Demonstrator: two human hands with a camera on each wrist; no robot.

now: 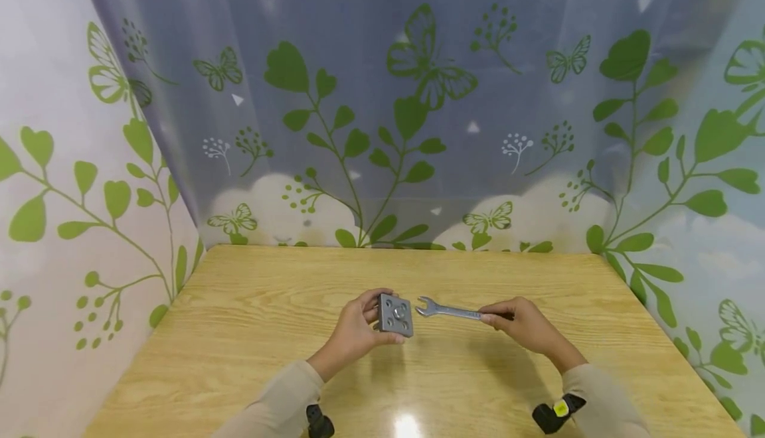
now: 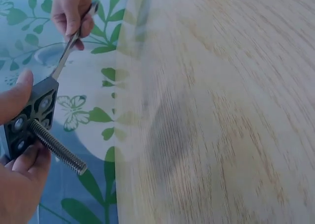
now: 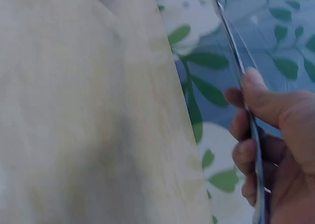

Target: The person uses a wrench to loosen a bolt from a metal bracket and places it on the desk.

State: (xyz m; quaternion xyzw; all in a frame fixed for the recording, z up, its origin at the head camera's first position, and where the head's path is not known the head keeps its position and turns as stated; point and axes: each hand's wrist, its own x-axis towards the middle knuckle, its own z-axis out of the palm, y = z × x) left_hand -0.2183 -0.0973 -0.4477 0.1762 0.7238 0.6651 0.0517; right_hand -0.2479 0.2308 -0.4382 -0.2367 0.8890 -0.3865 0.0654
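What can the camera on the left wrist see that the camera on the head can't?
Only the left wrist view shows the long threaded bolt sticking out of the back of the grey metal block.

Only the head view shows the whole wooden table, both sleeves, and the wrench's open jaw by the block's front face.

Both show the left hand gripping the block and the right hand holding the wrench, with the leafy curtain behind.
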